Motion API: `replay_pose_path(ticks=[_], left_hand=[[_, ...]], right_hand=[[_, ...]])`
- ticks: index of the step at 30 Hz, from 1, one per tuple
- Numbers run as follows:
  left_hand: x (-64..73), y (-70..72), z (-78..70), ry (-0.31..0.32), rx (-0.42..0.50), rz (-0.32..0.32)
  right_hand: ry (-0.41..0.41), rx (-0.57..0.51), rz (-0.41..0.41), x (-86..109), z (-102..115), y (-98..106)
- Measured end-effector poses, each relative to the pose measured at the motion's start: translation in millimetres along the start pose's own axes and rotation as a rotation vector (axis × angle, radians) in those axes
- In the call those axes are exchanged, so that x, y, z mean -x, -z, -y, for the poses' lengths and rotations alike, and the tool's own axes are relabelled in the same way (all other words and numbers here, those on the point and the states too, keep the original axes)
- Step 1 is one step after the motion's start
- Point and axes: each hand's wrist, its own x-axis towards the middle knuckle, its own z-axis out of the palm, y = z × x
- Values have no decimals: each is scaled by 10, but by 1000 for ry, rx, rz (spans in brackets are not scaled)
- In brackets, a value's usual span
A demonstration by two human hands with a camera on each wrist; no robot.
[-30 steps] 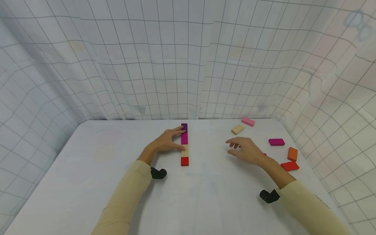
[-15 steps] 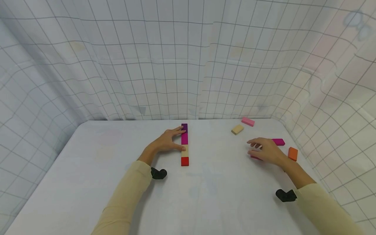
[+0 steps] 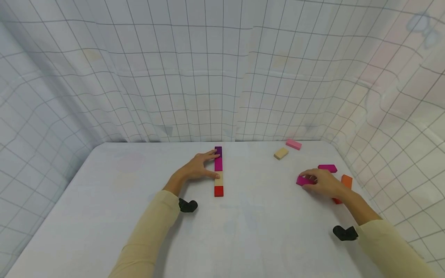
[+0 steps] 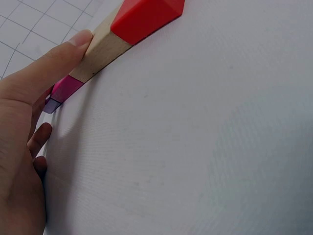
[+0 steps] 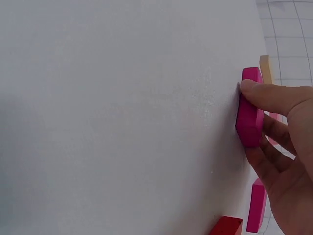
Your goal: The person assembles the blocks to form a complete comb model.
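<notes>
A straight row of blocks runs away from me: a red block (image 3: 218,191) nearest, then a natural wood block (image 3: 219,182), a magenta block (image 3: 218,165) and a purple block (image 3: 218,148) at the far end. My left hand (image 3: 197,166) rests on this row from the left, thumb on the wood block, fingertips over the purple one. Off to the right, my right hand (image 3: 324,182) pinches a loose magenta block (image 5: 250,115) between thumb and fingers. In the right wrist view the thumb lies across its near side, and the fingers are partly hidden behind it.
Near the table's right edge lie another magenta block (image 3: 327,168), an orange block (image 3: 346,180) and a red block (image 3: 337,201) partly behind my right wrist. Farther back are a wood block (image 3: 281,153) and a pink block (image 3: 293,144). Gridded curtains (image 3: 222,77) surround the white table (image 3: 257,224).
My right hand has moved right across the table to the loose magenta block, and its fingers have closed around it. My left hand has stayed on the row.
</notes>
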Motion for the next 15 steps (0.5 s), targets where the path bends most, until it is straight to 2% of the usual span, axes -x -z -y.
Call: replay_pose_path(ticks=[4, 8, 11, 15], left_hand=[[11, -11, -7, 6, 1, 5], [10, -8, -17, 0, 2, 8], [9, 3, -21, 3, -3, 4], [12, 12, -27, 20, -6, 4]], right_hand=[[-23, -27, 15, 1, 16, 10], [-36, -85, 118, 8, 34, 84], [-16, -100, 211, 1, 49, 137], [-18, -125, 248, -16, 71, 165]])
